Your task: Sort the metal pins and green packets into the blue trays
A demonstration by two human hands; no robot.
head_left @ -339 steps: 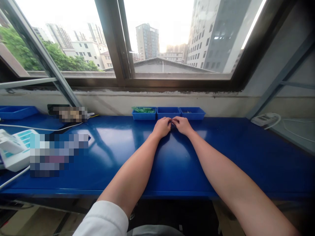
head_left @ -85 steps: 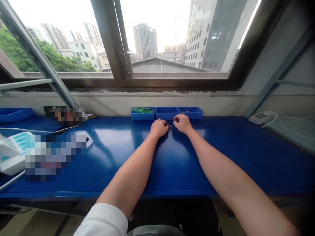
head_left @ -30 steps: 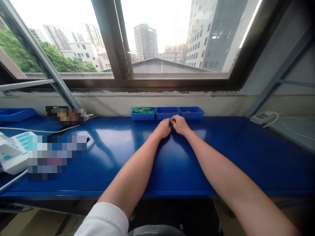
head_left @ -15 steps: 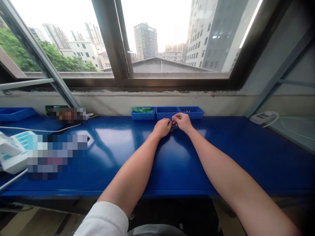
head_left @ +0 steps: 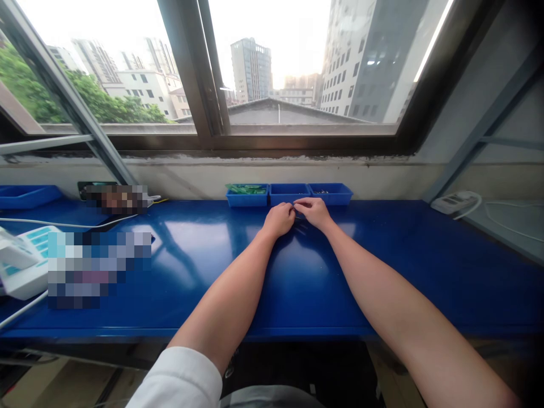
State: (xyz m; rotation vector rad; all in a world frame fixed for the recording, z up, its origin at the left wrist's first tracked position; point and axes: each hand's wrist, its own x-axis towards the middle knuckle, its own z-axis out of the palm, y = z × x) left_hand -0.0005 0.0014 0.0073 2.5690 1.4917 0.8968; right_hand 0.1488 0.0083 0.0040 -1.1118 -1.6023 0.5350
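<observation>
My left hand (head_left: pixel 280 220) rests at the far side of the blue table, its fingers curled closed around something small that they mostly hide. Beside it, my right hand (head_left: pixel 314 212) has thumb and fingers pinched close to the left fingertips; whatever lies between them is too small to make out. Just behind the hands stand three blue bins in a row. The left bin (head_left: pixel 247 200) has green pieces (head_left: pixel 249 189) in it. The middle bin (head_left: pixel 289 198) is partly behind my fingers. A few small shiny pieces show in the right bin (head_left: pixel 335 198).
The blue table (head_left: pixel 204 283) runs under a window. At the left are a white and turquoise device (head_left: pixel 25 260), a white cable (head_left: pixel 55 223), a blurred patch and another blue tray (head_left: pixel 28 195). A white power strip (head_left: pixel 457 204) lies at the right.
2.8 s ago the hands were apart, with thin metal pieces sticking out of the left. They have come together since. In the last half second the right fingers shifted slightly left against the left hand.
</observation>
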